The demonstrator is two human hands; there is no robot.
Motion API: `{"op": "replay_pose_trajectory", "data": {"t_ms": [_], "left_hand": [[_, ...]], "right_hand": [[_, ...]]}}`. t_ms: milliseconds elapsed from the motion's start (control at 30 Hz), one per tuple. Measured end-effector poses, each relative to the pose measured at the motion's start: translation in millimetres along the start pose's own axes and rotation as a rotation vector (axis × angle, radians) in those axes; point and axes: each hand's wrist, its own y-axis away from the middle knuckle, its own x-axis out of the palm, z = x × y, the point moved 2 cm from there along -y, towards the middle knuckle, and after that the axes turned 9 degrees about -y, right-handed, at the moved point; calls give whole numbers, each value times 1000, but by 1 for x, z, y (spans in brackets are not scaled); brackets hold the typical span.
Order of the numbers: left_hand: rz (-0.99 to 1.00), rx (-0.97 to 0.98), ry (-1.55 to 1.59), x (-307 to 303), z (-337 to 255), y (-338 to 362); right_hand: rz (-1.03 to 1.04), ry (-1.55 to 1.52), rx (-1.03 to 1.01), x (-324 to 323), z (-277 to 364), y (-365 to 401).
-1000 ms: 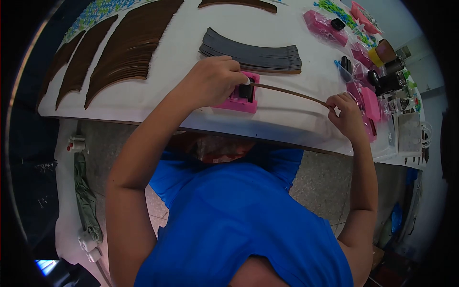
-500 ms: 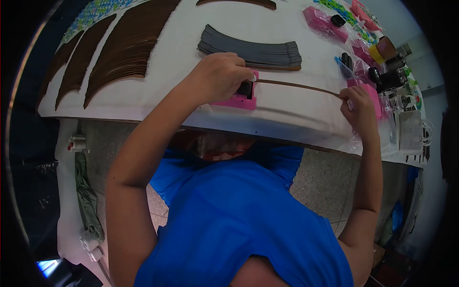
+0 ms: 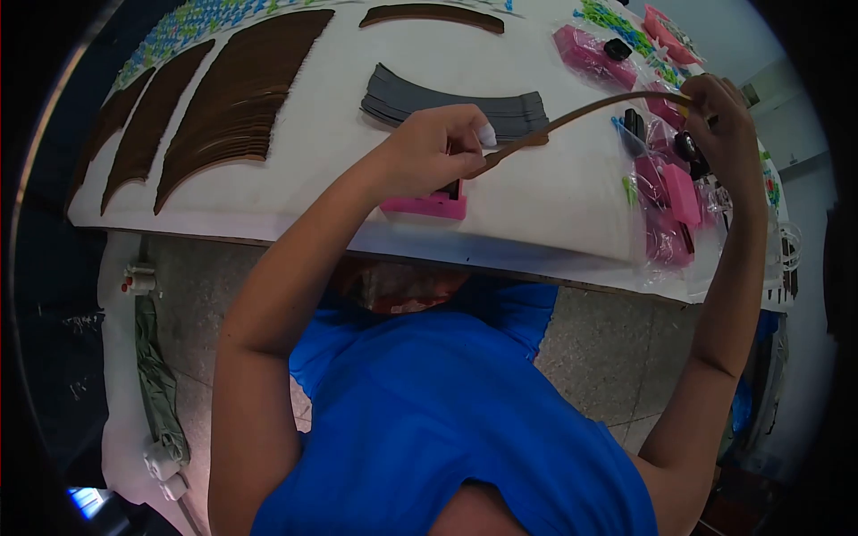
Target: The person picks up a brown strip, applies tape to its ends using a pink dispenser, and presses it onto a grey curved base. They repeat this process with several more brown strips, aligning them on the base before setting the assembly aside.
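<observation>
A thin brown strip (image 3: 594,109) arches upward between my two hands. My left hand (image 3: 438,150) pinches its near end between thumb and fingers, just above a pink tool with a black part (image 3: 427,207) on the table edge. White wrapping covers one fingertip of that hand. Raised at the right, my right hand (image 3: 722,121) has closed fingers round the strip's other end. Behind the left hand lies a curved stack of dark grey strips (image 3: 447,100), partly covered by the hand and the held strip.
Three groups of brown strips, among them a wide fan (image 3: 241,89), lie at the left of the white table (image 3: 554,205). More brown strips (image 3: 429,15) lie at the far side. Pink blocks in clear plastic (image 3: 682,192) and a pink bowl (image 3: 670,37) crowd the right side.
My right hand has risen and moved outward, so the nearly straight strip now bows upward. My left hand has shifted slightly down and turned. The camera view has moved a little.
</observation>
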Motion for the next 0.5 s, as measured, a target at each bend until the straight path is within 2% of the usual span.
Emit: {"op": "replay_pose_trajectory", "data": {"t_ms": [33,67,100,133,167,200,267,300,367,400,467,500], "left_hand": [[-10,5,-11,-9,-1,2],[45,-23,214,-18,0,6],[99,-50,438,-26,0,10],[85,-47,420,-34,2,14],[89,-39,597,-40,7,18],[94,-30,774,-45,10,24],[91,-24,828,-54,8,35],[104,-22,900,-56,8,39],[57,-58,910,-60,18,46],[14,-93,930,-62,21,49],[-14,-99,942,-64,25,55],[-44,-106,957,-66,27,57]], "right_hand": [[20,-159,49,5,-9,3],[39,-320,94,11,-19,5],[27,-325,78,15,-27,9],[113,-620,206,21,-33,16],[207,-913,331,31,-36,22],[202,-922,311,38,-30,26],[245,-1025,466,54,-18,39],[243,-1033,456,61,-14,44],[280,-1309,626,76,-8,58],[276,-1312,623,82,-4,62],[270,-1590,692,94,7,69],[269,-1590,690,99,11,72]]}}
